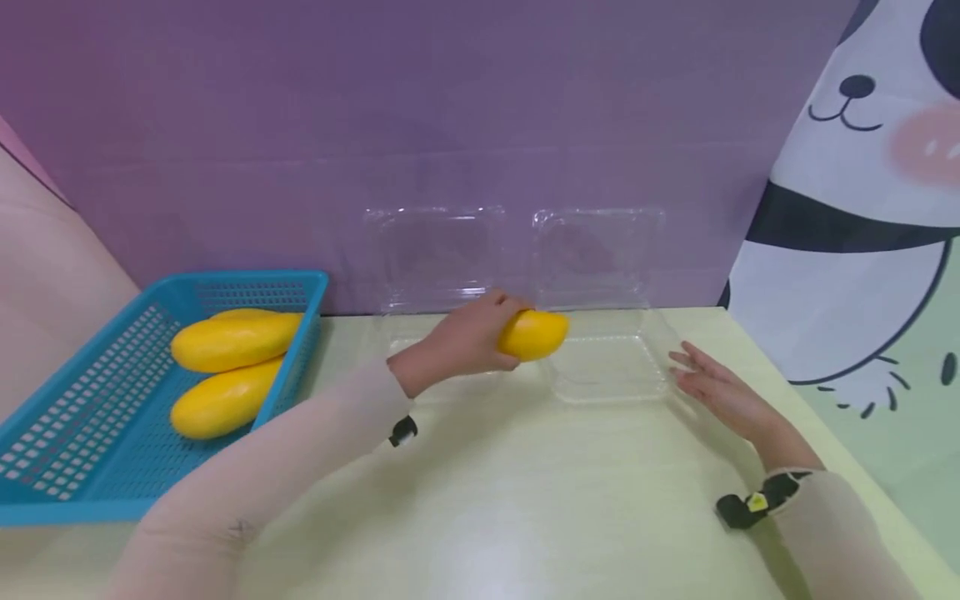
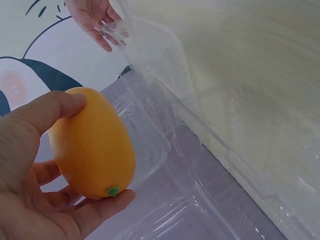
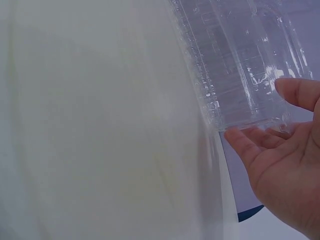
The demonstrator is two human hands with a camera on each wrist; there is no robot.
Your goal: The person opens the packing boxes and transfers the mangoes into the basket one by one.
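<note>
My left hand [image 1: 480, 333] grips a yellow mango [image 1: 533, 335] with a small green stem end, thumb on one side and fingers on the other. It holds the mango above the inner edges of two clear plastic clamshell boxes, nearer the right one. The right clear box [image 1: 611, 398] stands on the table, its lid [image 1: 598, 218] raised at the back. My right hand [image 1: 720, 392] is at that box's right side, fingers loosely extended with the fingertips at its wall. In the right wrist view, the thumb [image 3: 300, 93] stands apart from the fingers. My left forearm and hand partly hide the left clear box [image 1: 397, 340].
A blue perforated basket [image 1: 82, 510] at the left holds several yellow mangoes [image 1: 238, 340]. The left box's lid [image 1: 442, 218] also stands raised by the purple backdrop [image 1: 450, 83]. A panda print [image 1: 847, 308] covers the right wall. Pale tabletop [image 1: 480, 517] lies in front.
</note>
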